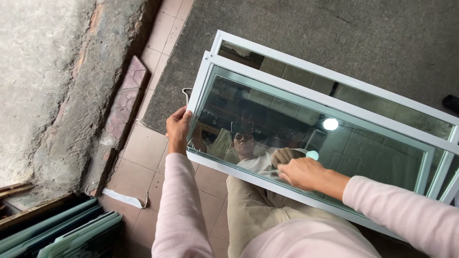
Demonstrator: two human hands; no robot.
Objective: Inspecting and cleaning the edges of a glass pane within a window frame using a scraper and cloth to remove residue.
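Soft, even daylight; weak shadows. Glass pane (pixel 306 143) reflects a bright lamp spot. Focus sharp; slight edge distortion.

The place is looking like a glazier's or window-frame workshop, open toward the street. White aluminium window frames (pixel 330 102) with glass panes are lying one over another above a grey carpet (pixel 296 28), and spare sheets of greenish glass (pixel 71 234) are leaning stacked at the lower left. Worn beige floor tiles (pixel 143 148) are running beside a rough concrete kerb (pixel 52 81).
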